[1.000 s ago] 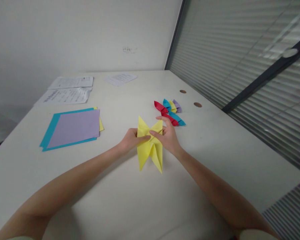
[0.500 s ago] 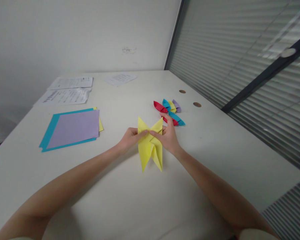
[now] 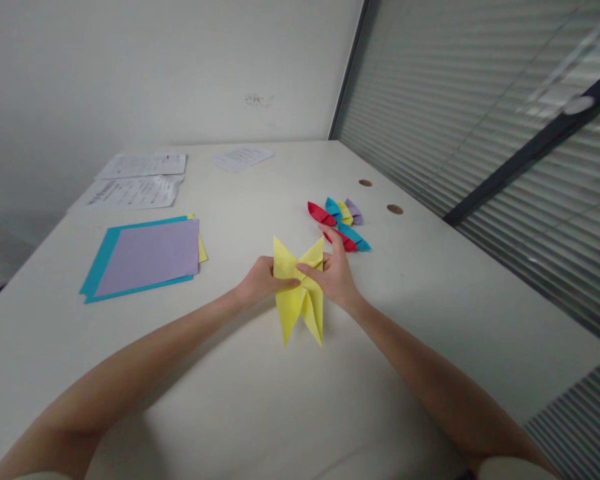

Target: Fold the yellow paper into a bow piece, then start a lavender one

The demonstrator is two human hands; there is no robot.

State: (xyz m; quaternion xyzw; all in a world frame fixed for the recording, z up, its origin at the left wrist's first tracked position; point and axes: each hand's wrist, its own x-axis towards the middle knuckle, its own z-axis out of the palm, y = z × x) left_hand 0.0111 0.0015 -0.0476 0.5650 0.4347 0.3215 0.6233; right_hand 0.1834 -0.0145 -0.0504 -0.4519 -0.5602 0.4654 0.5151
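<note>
A yellow sheet of folded origami paper point(image 3: 289, 307) is held up in front of me, with two points at the top and two at the bottom. My left hand point(image 3: 263, 279) grips its left side, the thumb lying across the front near the middle. On the right side, my right hand point(image 3: 336, 270) pinches the paper, its thumb pressed on the front a little above the left thumb. The fingers behind the paper are mostly hidden. Just beyond my right hand lie several small folded paper pieces, among them a red one point(image 3: 321, 213) and a blue one point(image 3: 354, 237).
To the left lies a stack of coloured sheets, with a purple sheet point(image 3: 150, 257) on top and blue and yellow edges showing. Printed papers point(image 3: 130, 191) rest at the back left of the white table point(image 3: 240, 413). Window blinds point(image 3: 480, 120) run along the right side.
My left thumb has slid down the front of the yellow paper, from level with the right thumb to below it. The paper has shifted very slightly left.
</note>
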